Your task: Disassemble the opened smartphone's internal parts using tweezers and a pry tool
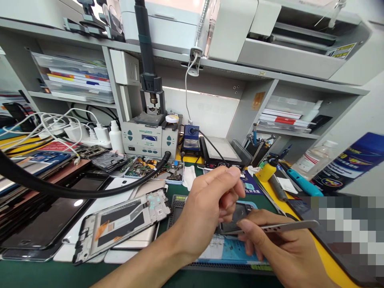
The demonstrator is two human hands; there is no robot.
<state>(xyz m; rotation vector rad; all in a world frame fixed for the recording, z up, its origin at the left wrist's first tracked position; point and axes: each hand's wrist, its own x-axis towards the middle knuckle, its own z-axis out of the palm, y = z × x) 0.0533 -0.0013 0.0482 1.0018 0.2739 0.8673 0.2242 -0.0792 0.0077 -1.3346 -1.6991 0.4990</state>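
My left hand (210, 192) is raised over the work mat with its fingers curled closed. Whatever they grip, if anything, is hidden. Lower on the right, my right hand (273, 244) holds metal tweezers (292, 226), whose back end sticks out to the right. Beneath both hands is a dark phone part (241, 214) with a light blue edge, partly covered by them. The tweezer tips are near this part, but I cannot tell whether they touch it. A bare phone frame (123, 226) lies to the left, tilted across other phones.
A hot-air station (147, 138) stands behind, its black hose (90, 194) arching across the left. A tray of small boards (154, 170) sits before it. Stacked phones (60, 216) fill the left. On the right are a yellow bottle (266, 172) and a clear bottle (315, 160).
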